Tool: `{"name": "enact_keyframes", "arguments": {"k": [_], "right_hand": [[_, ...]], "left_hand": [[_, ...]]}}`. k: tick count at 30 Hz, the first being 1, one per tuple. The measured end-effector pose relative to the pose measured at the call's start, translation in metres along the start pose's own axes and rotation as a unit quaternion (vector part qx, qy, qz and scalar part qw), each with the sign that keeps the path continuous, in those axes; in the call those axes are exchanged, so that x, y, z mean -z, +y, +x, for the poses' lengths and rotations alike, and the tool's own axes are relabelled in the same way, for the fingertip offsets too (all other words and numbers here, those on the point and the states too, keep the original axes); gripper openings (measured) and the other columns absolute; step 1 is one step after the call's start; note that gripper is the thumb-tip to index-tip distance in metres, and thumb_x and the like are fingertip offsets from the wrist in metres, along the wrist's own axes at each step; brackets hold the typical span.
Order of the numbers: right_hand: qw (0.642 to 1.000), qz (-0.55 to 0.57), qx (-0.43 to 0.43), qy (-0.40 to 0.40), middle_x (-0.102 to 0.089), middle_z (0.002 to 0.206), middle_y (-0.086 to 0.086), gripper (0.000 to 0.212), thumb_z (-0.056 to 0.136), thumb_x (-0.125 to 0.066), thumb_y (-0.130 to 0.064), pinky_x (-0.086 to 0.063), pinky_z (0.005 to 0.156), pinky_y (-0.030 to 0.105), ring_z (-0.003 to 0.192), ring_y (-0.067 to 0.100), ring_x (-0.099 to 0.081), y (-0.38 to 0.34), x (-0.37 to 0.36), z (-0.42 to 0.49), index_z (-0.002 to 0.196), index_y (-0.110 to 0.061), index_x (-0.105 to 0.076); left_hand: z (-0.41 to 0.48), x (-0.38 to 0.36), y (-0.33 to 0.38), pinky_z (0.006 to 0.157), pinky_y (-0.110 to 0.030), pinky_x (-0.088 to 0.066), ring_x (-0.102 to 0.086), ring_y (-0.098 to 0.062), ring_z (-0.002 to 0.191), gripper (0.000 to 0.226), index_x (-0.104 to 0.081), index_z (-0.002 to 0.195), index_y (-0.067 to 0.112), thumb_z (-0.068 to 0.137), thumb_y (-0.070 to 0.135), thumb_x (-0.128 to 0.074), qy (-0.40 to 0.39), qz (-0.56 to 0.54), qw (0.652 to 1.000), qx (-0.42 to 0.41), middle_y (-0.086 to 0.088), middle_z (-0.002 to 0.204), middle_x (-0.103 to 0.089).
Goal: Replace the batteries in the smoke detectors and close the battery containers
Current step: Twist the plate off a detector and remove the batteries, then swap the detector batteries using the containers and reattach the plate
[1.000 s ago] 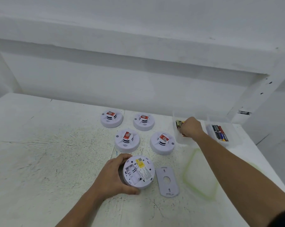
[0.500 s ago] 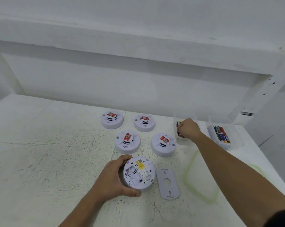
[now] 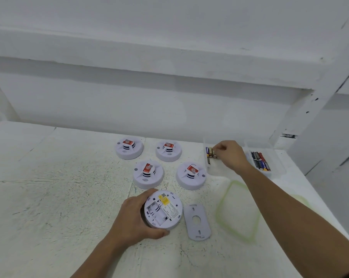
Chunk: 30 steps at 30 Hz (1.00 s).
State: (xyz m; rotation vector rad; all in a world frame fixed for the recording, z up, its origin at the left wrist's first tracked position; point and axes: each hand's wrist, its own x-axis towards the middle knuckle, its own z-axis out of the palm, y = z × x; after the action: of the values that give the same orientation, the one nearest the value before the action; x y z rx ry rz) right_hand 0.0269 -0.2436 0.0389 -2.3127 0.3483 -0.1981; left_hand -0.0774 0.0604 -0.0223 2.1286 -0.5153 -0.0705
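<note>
- Left hand [image 3: 133, 215] kept its grip curled round the open detector [image 3: 163, 210], at 6 o'clock of the others; bay empty.
- Right hand [image 3: 230, 155] had drawn back, its grip pinching batteries [image 3: 210, 154] in the box [image 3: 211, 169] at 3 o'clock: fresh cells seemed next.
- Counted: five detectors, one cover [image 3: 196, 222], two boxes.

White table [image 3: 49, 197], flecked with dark speckles and thin scratches. Four pale lilac smoke detectors [image 3: 141, 182] carry red-and-white stickers [image 3: 148, 168] above black slots [image 3: 147, 175]. An upturned detector [image 3: 169, 214] is white, with a yellow label [image 3: 164, 199]. Pale grey cover plate [image 3: 196, 221]. Clear lid [image 3: 237, 211] with a green rim. Gold-and-black batteries [image 3: 210, 154]. The other batteries [image 3: 260, 160] are black, red and blue.
</note>
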Motion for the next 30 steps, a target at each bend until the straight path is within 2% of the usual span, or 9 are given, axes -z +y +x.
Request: {"name": "enact_keyframes", "arguments": {"k": [3,7,11,15,19,21,26,28,30], "right_hand": [[0.999,0.028,0.026,0.027,-0.066,0.081,0.001,0.016,0.089,-0.055,-0.007,-0.043,0.066,0.022,0.077,0.016,-0.059,0.001,0.016,-0.006,0.090,-0.009,-0.071],[0.995,0.054,0.024,0.084,-0.067,0.083,0.002,0.015,0.089,-0.056,-0.010,-0.046,0.072,0.024,0.077,0.017,-0.061,0.019,0.046,-0.003,0.091,-0.011,-0.071],[0.992,0.046,-0.027,0.118,-0.068,0.090,0.002,0.018,0.089,-0.053,-0.008,-0.043,0.068,0.023,0.080,0.019,-0.061,0.048,0.078,0.011,0.090,-0.013,-0.070],[0.992,-0.010,-0.102,0.068,-0.068,0.102,0.011,0.027,0.084,-0.049,0.005,-0.045,0.071,0.027,0.084,0.023,-0.059,0.080,0.100,0.029,0.095,-0.009,-0.069],[0.992,-0.071,-0.107,-0.002,-0.066,0.107,0.015,0.031,0.085,-0.044,0.007,-0.050,0.071,0.031,0.082,0.027,-0.059,0.093,0.101,0.044,0.100,-0.004,-0.069],[0.990,-0.109,-0.088,-0.026,-0.064,0.112,0.016,0.033,0.086,-0.043,0.006,-0.048,0.072,0.030,0.088,0.029,-0.060,0.097,0.097,0.051,0.107,-0.003,-0.068],[0.981,-0.181,-0.030,-0.060,-0.059,0.126,0.015,0.035,0.089,-0.045,0.004,-0.046,0.095,0.033,0.116,0.031,-0.054,0.107,0.084,0.067,0.119,-0.002,-0.062],[0.973,-0.217,-0.021,-0.077,-0.064,0.099,0.012,0.019,0.088,-0.048,0.001,-0.047,0.084,0.031,0.102,0.031,-0.057,0.110,0.082,0.071,0.093,-0.001,-0.066],[0.965,-0.246,-0.019,-0.088,-0.054,0.074,0.007,0.018,0.087,-0.050,-0.001,-0.044,0.072,0.030,0.084,0.027,-0.054,0.110,0.082,0.075,0.070,-0.004,-0.057]], "left_hand": [[0.000,-0.005,0.006,0.074,-0.026,-0.056,-0.067,-0.004,0.094,0.075,-0.059,0.113,0.036,0.048,0.028,-0.096,0.016,-0.022,1.000,0.008,0.018,0.102,-0.070],[0.004,-0.016,0.022,0.073,-0.012,-0.052,-0.063,0.005,0.098,0.077,-0.056,0.110,0.043,0.046,0.023,-0.096,0.037,-0.038,0.999,0.012,0.027,0.105,-0.066],[0.016,-0.029,0.045,0.070,-0.013,-0.051,-0.062,0.006,0.096,0.084,-0.050,0.109,0.052,0.044,0.026,-0.095,0.039,-0.029,0.999,-0.010,0.026,0.105,-0.065],[0.027,-0.047,0.065,0.071,-0.012,-0.050,-0.060,0.006,0.098,0.082,-0.046,0.109,0.061,0.038,0.043,-0.085,0.040,-0.050,0.998,-0.006,0.029,0.107,-0.063],[0.037,-0.069,0.076,0.075,-0.004,-0.044,-0.057,0.010,0.102,0.085,-0.046,0.109,0.064,0.034,0.045,-0.081,0.042,-0.062,0.997,0.000,0.035,0.112,-0.059],[0.040,-0.079,0.082,0.075,-0.003,-0.042,-0.056,0.010,0.103,0.084,-0.052,0.111,0.054,0.034,0.041,-0.083,0.038,-0.061,0.997,0.002,0.038,0.113,-0.056],[0.048,-0.094,0.094,0.069,-0.002,-0.042,-0.056,0.011,0.098,0.091,-0.052,0.116,0.038,0.042,0.006,-0.093,0.037,-0.061,0.997,0.006,0.039,0.107,-0.057],[0.049,-0.097,0.095,0.070,-0.003,-0.042,-0.055,0.010,0.098,0.091,-0.052,0.117,0.037,0.042,0.008,-0.094,0.037,-0.060,0.997,0.009,0.038,0.108,-0.056],[0.050,-0.101,0.094,0.073,-0.003,-0.041,-0.055,0.008,0.101,0.093,-0.051,0.119,0.039,0.039,0.017,-0.094,0.033,-0.062,0.997,0.019,0.036,0.111,-0.056]]}}
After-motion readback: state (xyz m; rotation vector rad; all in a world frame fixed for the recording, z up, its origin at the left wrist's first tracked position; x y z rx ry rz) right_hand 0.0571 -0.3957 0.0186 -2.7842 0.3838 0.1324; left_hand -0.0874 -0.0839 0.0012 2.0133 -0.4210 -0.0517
